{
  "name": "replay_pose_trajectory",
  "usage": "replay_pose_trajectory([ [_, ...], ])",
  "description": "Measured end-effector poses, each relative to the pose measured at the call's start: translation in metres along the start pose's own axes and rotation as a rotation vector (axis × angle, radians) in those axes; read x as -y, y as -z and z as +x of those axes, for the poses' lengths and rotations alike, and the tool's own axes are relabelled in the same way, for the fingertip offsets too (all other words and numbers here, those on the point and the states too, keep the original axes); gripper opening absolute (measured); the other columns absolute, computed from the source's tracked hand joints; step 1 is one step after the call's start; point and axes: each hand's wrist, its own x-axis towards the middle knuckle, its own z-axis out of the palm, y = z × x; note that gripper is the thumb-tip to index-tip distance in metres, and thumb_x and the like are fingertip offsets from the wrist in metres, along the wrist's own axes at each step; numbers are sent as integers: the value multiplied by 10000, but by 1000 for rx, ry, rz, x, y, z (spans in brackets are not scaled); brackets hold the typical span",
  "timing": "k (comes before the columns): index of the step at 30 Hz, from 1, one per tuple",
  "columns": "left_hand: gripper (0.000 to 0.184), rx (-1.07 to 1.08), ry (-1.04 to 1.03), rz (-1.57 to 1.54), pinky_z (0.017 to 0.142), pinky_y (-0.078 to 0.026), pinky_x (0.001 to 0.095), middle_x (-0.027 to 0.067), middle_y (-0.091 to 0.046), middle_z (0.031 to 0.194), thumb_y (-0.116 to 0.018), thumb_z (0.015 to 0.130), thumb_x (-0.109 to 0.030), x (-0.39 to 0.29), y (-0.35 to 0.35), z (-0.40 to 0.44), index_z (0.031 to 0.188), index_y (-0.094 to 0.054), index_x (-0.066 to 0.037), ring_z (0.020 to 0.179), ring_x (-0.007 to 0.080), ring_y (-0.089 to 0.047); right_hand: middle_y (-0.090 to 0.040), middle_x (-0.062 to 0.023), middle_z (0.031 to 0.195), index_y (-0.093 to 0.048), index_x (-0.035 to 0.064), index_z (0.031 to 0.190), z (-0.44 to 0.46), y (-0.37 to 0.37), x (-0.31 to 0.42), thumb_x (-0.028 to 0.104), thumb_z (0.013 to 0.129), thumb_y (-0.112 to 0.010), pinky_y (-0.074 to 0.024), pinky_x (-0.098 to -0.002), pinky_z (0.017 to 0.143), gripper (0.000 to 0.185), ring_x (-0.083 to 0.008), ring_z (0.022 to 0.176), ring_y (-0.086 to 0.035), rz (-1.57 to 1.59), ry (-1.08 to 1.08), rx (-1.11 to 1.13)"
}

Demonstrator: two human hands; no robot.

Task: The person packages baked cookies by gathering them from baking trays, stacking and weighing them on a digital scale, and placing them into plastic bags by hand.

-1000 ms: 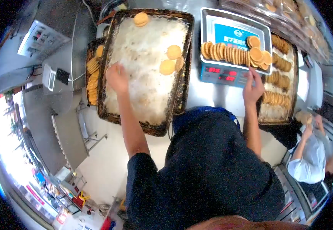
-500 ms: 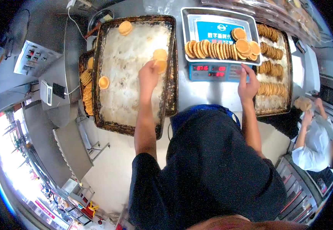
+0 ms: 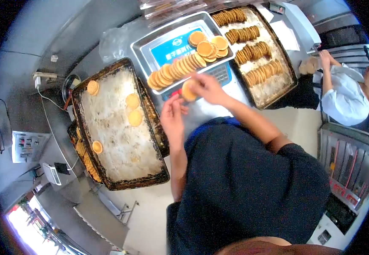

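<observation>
My right hand pinches a round golden cookie just in front of the metal tray. Beside it, on the left, my left hand has its fingers apart and nothing in them. A leaning row of cookies lines the near side of the metal tray, with short stacks at its right end. Under that tray is a blue digital scale, its display mostly hidden by my hands. On the left, a worn baking tray carries a few scattered cookies.
Another baking tray on the right bears several rows of cookies. Below the left tray, more cookies show on a lower tray. Clear plastic bags lie at the back. A person in white stands at the right.
My left hand has left the cookies on the left tray and come right, near the scale. My right hand now holds a cookie. The whole view has turned.
</observation>
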Motion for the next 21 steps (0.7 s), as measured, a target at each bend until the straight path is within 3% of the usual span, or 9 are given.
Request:
replay_pose_trajectory([
  [1, 273, -55, -10, 9, 702, -535, 264, 110, -734, 1041, -585, 1099, -179, -4, -2, -2, 1281, -643, 17, 815, 126, -671, -744, -156, 1078, -666, 91, 1348, 10, 5, -35, 221, 975, -689, -553, -358, 864, 396, -215, 965, -711, 29, -83, -171],
  [2, 290, -113, -19, 14, 707, -534, 266, 119, -738, 1050, -573, 1107, -196, -5, -5, -4, 1286, -643, 21, 820, 129, -673, -747, -177, 1068, -676, 94, 1320, 22, 16, -49, 224, 959, -702, -559, -382, 868, 385, -248, 989, -726, -11, 50, -412],
  [3, 317, -125, 13, 51, 715, -531, 268, 124, -740, 1048, -559, 1115, -233, -6, 1, -6, 1279, -645, 24, 814, 129, -672, -749, -198, 1081, -679, 71, 1285, 31, 39, -49, 237, 953, -714, -563, -396, 873, 372, -296, 1017, -730, -46, -30, -455],
  [4, 324, -126, 40, 65, 716, -525, 267, 122, -741, 1040, -555, 1118, -241, -4, 9, -7, 1266, -649, 31, 808, 125, -666, -739, -101, 1043, -662, 31, 1293, 43, 58, -57, 263, 1007, -699, -559, -314, 828, 370, -148, 947, -683, -226, -21, -471],
  [9, 301, -132, 90, 87, 714, -522, 266, 110, -732, 981, -553, 1117, -226, 8, 29, -16, 1223, -652, 37, 786, 124, -648, -729, -146, 1026, -697, 32, 1244, 73, 86, -60, 277, 983, -719, -558, -353, 837, 359, -240, 909, -707, -393, 66, -410],
  [12, 275, -158, 91, 97, 721, -520, 268, 114, -724, 978, -558, 1113, -206, 10, 29, -22, 1209, -649, 35, 795, 132, -649, -698, -136, 1026, -725, 35, 1186, 75, 88, -71, 226, 947, -747, -557, -375, 827, 305, -275, 918, -687, -608, 269, -703],
  [14, 270, -163, 46, 135, 722, -522, 279, 117, -721, 987, -561, 1112, -206, 13, 30, -28, 1197, -649, 34, 801, 142, -651, -706, -127, 1001, -738, 26, 1143, 57, 92, -59, 183, 956, -739, -556, -343, 785, 244, -232, 865, -685, -543, 216, -801],
  [21, 265, -270, 102, 47, 725, -524, 283, 108, -717, 979, -562, 1111, -211, 22, 14, -40, 1178, -660, 26, 812, 143, -652, -733, -55, 939, -735, -1, 1127, -15, 76, -75, 94, 1007, -685, -533, -252, 708, 161, -99, 790, -671, -277, 93, -758],
])
